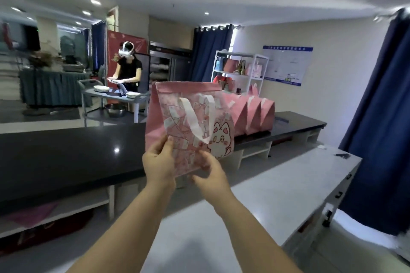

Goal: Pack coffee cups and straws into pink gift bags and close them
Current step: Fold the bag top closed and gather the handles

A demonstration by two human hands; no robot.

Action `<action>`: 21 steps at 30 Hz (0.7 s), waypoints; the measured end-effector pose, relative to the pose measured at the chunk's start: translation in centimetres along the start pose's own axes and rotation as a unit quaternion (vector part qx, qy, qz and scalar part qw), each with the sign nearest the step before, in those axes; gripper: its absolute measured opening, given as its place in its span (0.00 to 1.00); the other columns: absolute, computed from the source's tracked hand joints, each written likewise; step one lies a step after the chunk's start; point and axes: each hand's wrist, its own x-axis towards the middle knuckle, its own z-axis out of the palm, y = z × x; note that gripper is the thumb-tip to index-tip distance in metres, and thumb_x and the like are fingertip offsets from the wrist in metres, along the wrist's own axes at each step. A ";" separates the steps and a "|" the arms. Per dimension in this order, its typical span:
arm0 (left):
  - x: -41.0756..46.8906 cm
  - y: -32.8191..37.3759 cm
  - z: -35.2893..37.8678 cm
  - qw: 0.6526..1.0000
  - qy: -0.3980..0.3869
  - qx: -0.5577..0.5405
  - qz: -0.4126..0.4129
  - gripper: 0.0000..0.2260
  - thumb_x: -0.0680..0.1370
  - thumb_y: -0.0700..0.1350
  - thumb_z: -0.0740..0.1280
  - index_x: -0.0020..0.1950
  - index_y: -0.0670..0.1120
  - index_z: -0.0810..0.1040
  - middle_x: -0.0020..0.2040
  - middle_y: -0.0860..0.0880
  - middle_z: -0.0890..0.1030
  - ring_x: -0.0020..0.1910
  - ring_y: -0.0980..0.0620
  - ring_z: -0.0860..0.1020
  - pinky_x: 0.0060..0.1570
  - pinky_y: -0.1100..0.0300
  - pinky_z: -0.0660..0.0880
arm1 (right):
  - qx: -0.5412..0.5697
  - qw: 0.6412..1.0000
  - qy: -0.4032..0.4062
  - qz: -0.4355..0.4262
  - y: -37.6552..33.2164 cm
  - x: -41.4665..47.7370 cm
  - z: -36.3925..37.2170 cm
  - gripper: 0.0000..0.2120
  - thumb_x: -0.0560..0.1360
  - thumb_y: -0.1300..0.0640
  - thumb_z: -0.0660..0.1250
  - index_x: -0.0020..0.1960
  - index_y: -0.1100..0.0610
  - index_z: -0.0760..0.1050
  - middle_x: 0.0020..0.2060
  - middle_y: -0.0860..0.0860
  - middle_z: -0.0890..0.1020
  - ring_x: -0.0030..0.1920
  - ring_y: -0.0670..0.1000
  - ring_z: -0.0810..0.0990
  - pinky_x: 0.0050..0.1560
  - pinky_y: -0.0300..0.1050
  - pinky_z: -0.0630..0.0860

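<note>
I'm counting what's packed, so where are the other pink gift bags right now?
Head view, right of centre: the row of pink gift bags stands on the black counter, just behind the held-up cat-print bag.

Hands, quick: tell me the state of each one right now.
Left hand: pinches the pink gift bag at its lower left edge.
Right hand: at the bag's bottom edge, blurred; grip cannot be told.
</note>
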 end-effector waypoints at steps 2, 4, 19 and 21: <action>3.4 -1.8 1.3 1.000 0.002 0.007 0.024 0.07 0.79 0.43 0.67 0.52 0.51 0.84 0.48 0.52 0.86 0.49 0.50 0.84 0.49 0.47 0.81 | 0.007 1.000 -0.016 0.001 1.3 3.9 0.4 0.33 0.71 0.61 0.74 0.72 0.47 0.66 0.66 0.46 0.72 0.63 0.41 0.73 0.65 0.40 0.71; 6.2 -3.8 2.3 0.999 0.008 0.014 0.037 0.07 0.79 0.43 0.67 0.53 0.50 0.84 0.49 0.51 0.86 0.50 0.50 0.84 0.49 0.49 0.82 | 0.034 0.999 -0.029 0.018 2.6 7.4 0.5 0.34 0.71 0.62 0.74 0.73 0.49 0.66 0.66 0.47 0.74 0.64 0.42 0.74 0.66 0.41 0.72; 19.7 -20.1 9.9 0.972 0.125 0.150 0.128 0.09 0.77 0.40 0.70 0.47 0.55 0.85 0.55 0.50 0.80 0.53 0.56 0.81 0.60 0.53 0.77 | 0.334 0.916 -0.178 0.131 15.4 30.0 -1.1 0.17 0.83 0.59 0.57 0.70 0.55 0.71 0.62 0.53 0.80 0.63 0.53 0.78 0.69 0.55 0.70; 20.4 -21.9 11.5 0.968 0.119 0.182 0.128 0.11 0.77 0.39 0.69 0.48 0.55 0.84 0.58 0.51 0.79 0.53 0.60 0.80 0.58 0.61 0.77 | 0.347 0.907 -0.195 0.136 17.0 32.1 -2.3 0.16 0.83 0.56 0.57 0.68 0.54 0.73 0.61 0.54 0.81 0.63 0.53 0.78 0.68 0.56 0.70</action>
